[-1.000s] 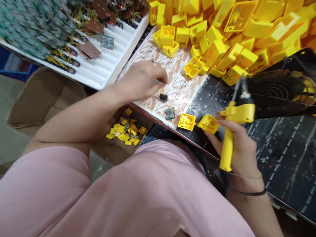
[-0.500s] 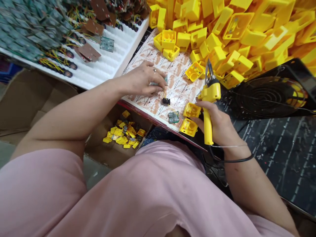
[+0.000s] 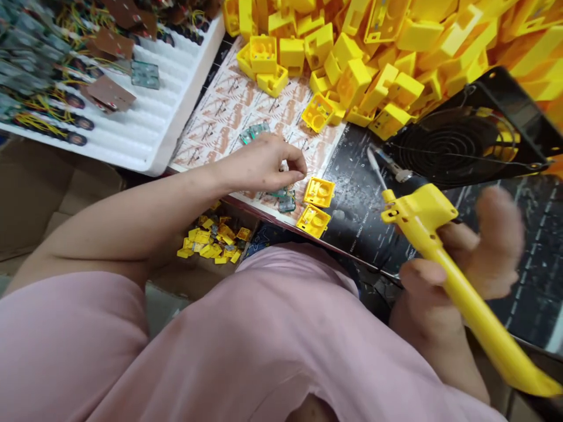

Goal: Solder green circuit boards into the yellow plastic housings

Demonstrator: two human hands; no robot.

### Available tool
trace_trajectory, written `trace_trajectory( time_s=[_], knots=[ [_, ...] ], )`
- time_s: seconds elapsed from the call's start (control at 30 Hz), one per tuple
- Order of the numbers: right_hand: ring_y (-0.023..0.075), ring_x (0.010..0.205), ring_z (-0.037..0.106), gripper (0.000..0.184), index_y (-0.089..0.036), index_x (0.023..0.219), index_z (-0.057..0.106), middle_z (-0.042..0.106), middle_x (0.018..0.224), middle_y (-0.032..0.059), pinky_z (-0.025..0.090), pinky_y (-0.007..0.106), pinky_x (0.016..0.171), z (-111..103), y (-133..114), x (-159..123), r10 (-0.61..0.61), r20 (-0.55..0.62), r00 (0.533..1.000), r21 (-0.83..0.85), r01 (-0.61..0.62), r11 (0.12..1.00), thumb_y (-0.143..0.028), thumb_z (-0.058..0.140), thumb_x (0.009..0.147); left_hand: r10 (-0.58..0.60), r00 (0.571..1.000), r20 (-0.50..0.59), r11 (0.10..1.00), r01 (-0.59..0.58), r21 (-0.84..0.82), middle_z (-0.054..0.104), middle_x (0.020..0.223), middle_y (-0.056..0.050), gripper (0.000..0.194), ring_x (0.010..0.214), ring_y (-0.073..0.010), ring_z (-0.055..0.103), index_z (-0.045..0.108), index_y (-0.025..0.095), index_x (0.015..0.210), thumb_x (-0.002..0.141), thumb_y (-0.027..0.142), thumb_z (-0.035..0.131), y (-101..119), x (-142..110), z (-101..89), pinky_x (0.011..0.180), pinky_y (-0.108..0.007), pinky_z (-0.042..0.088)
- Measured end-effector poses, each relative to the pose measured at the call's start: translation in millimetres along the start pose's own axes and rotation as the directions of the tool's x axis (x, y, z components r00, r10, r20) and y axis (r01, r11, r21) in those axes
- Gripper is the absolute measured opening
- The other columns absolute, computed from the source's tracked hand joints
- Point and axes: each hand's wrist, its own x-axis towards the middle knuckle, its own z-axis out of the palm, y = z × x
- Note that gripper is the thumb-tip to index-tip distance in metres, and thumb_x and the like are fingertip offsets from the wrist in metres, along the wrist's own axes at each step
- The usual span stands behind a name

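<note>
My left hand is over the patterned sheet, with thumb and forefinger pinched together; whatever is between the tips is too small to make out. Partly under its fingers lies a small green circuit board, and another green board is just beyond the knuckles. Two open yellow housings sit right of the fingertips. A yellow soldering gun is in my right hand, off to the right. Its metal tip points up and left, and the long handle slants down to the right. The right fingers are slightly blurred.
A white foam tray at left holds many wired boards. Yellow housings are heaped at the back. A black fan stands right, on a dark mat. Below the table edge, a cardboard box contains small yellow pieces.
My right hand has swung the soldering gun right, away from the yellow housings, and tilted it. My left hand has come nearer the close board, and its fingers have pinched. The view has shifted.
</note>
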Motion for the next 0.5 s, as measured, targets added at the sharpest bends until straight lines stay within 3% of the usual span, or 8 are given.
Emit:
trace_trajectory(
  time_s=[0.07, 0.13, 0.2, 0.3, 0.5],
  knots=[
    [0.0245, 0.085, 0.077, 0.066, -0.030, 0.145, 0.065, 0.078, 0.114, 0.0074, 0.063, 0.035, 0.065, -3, 6, -1, -0.067, -0.185, 0.980, -0.038, 0.061, 0.997, -0.067, 0.069, 0.091, -0.018, 0.999, 0.033, 0.999, 0.019, -0.031, 0.079, 0.082, 0.003, 0.018, 0.084, -0.0149, 0.075, 0.080, 0.023, 0.092, 0.086, 0.026, 0.063, 3, 2, 0.6, 0.090, -0.028, 0.054],
    [0.0195, 0.073, 0.072, 0.050, -0.028, 0.130, 0.076, 0.080, 0.106, 0.0064, 0.058, 0.031, 0.058, 0, 14, 0, -0.095, -0.275, 0.957, -0.063, 0.081, 0.995, -0.060, 0.071, 0.093, -0.066, 0.996, 0.052, 0.993, 0.070, -0.095, 0.078, 0.081, 0.004, 0.017, 0.083, -0.0148, 0.074, 0.079, 0.022, 0.090, 0.084, 0.027, 0.064, 6, 2, -1.1, 0.087, -0.027, 0.054],
    [0.0165, 0.066, 0.067, 0.043, -0.029, 0.126, 0.078, 0.080, 0.101, 0.0056, 0.052, 0.029, 0.052, 5, 21, 1, -0.062, -0.319, 0.946, -0.015, 0.060, 0.998, -0.055, 0.074, 0.092, -0.129, 0.989, 0.072, 0.974, 0.140, -0.177, 0.076, 0.079, 0.005, 0.016, 0.082, -0.0150, 0.074, 0.078, 0.022, 0.086, 0.081, 0.027, 0.064, 10, 3, -3.0, 0.085, -0.027, 0.055],
    [0.0163, 0.069, 0.066, 0.044, -0.029, 0.123, 0.079, 0.079, 0.100, 0.0061, 0.052, 0.028, 0.053, 13, 26, 2, -0.022, -0.378, 0.926, 0.100, 0.064, 0.993, -0.057, 0.077, 0.089, -0.206, 0.976, 0.065, 0.937, 0.216, -0.274, 0.072, 0.074, 0.005, 0.011, 0.079, -0.0154, 0.073, 0.073, 0.020, 0.079, 0.077, 0.025, 0.063, 16, 1, -3.8, 0.083, -0.028, 0.056],
    [0.0232, 0.092, 0.072, 0.049, -0.029, 0.121, 0.080, 0.077, 0.101, 0.0081, 0.055, 0.027, 0.056, 22, 21, 2, 0.019, -0.440, 0.898, 0.178, 0.067, 0.982, -0.065, 0.075, 0.088, -0.313, 0.942, -0.122, 0.877, 0.238, -0.417, 0.070, 0.075, 0.000, 0.020, 0.071, -0.0155, 0.067, 0.072, 0.018, 0.085, 0.080, 0.035, 0.063, 14, -24, -3.2, 0.071, -0.029, 0.057]
  ],
)
